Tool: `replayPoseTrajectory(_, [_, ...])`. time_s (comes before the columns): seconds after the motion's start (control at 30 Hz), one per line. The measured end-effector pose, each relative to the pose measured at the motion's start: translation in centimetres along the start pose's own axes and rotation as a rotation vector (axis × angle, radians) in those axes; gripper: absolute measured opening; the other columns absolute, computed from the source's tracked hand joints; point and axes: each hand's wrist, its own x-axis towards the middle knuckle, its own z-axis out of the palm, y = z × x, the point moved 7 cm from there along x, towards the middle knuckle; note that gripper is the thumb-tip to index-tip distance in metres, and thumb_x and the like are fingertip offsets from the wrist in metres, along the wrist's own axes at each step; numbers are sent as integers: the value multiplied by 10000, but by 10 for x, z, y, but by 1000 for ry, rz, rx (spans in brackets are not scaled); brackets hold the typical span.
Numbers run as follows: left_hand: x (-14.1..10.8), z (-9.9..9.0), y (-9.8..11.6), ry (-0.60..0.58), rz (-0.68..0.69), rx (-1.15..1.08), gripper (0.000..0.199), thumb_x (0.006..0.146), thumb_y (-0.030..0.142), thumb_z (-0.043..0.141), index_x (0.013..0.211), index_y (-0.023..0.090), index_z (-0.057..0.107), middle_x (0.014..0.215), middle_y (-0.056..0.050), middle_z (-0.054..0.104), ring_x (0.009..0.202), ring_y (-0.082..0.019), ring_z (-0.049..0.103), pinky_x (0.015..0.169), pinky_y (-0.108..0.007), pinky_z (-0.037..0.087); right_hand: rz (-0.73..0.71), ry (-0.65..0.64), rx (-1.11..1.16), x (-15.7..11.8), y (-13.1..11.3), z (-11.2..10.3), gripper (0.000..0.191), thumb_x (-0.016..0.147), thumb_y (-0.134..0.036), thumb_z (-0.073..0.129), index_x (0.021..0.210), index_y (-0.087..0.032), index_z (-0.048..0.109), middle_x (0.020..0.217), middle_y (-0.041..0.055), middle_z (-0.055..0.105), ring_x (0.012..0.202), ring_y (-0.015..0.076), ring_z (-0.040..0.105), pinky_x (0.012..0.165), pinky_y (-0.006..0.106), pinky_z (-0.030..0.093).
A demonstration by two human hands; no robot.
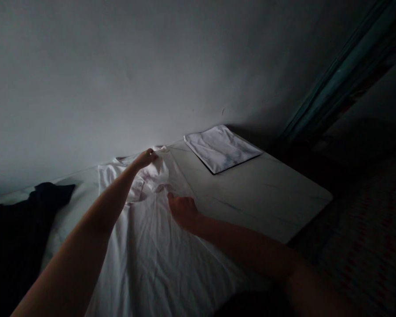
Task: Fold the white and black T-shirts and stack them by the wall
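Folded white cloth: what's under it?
The folded white cloth lies on the marbled table. A thin dark edge shows along its near side; whether fabric or shadow, I cannot tell. The cloth hides everything else.

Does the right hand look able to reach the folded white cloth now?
Likely yes: mostly bare tabletop lies between the right hand and the folded white cloth, though it may need to release the spread garment first.

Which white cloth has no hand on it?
The flat, four-sided cloth at the right; the left hand and right hand are both on the spread-out garment.
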Motion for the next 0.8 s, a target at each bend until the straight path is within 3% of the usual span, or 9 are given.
replayPoseTrajectory(0.13, [-8,-10,-4,19,-70,173,429,879,352,562,1228,114,636,1017,-140,715,845,-218,660,684,-269,467,11,21,50,1,3,-14,310,977,-139,375,1233,-145,550,944,138,750,903,229,739,732,283,562])
replayPoseTrajectory(0.33, [-8,-14,-15,7,-120,237,414,824,356,594,1156,136,708,1035,-150,737,905,-263,681,724,-288,479,-29,-18,143,2,-3,-12,272,990,-277,459,1186,-146,595,1002,130,749,927,240,728,754,300,540])
replayPoseTrajectory(0.43, [-9,-9,-18,-3,-111,235,387,833,379,568,1100,153,732,994,-134,747,864,-247,686,711,-284,475,-64,-40,157,22,4,-12,331,998,-409,470,1088,-156,665,1027,133,747,970,254,715,787,316,528])
replayPoseTrajectory(0.53, [-11,-7,-24,-11,-102,214,392,845,453,548,1036,170,741,874,-91,747,752,-207,673,657,-262,458,-38,62,115,71,24,-33,326,1021,-325,405,1062,-171,689,1078,127,734,1024,239,692,829,310,512])
replayPoseTrajectory(0.63, [-14,-9,-32,-46,-69,160,431,796,573,575,855,175,731,692,-40,688,642,-179,614,576,-249,409,-16,151,98,138,46,-58,312,1003,-178,384,1169,-176,648,1224,118,677,1105,220,652,871,302,502])
replayPoseTrajectory(0.8, [-29,-11,-51,-265,10,-32,452,616,641,687,625,193,631,535,32,555,553,-130,498,522,-235,322,-105,140,139,236,62,-65,372,954,-83,449,1288,-170,589,1385,111,582,1198,186,594,946,263,467])
